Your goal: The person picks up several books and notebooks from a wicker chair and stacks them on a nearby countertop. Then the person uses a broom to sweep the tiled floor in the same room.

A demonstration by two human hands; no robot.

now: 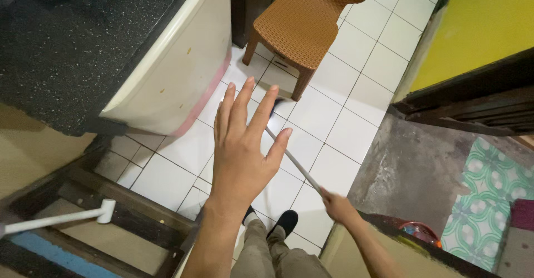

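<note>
Left hand [245, 144] splayed; right hand [334, 203] grips pole [292, 158].

A home: white tiled floor [328, 128], brown woven-look chair [303, 25], speckled dark countertop [72, 44].

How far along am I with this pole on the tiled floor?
Done: nothing clearly; the white floor tiles show no marks to judge by. In hand: your right hand grips the thin pole, which slants towards the brown chair; your left hand is raised, open and empty. Left: the chair stands on the tiles, and the pole's far end is mostly hidden.
</note>
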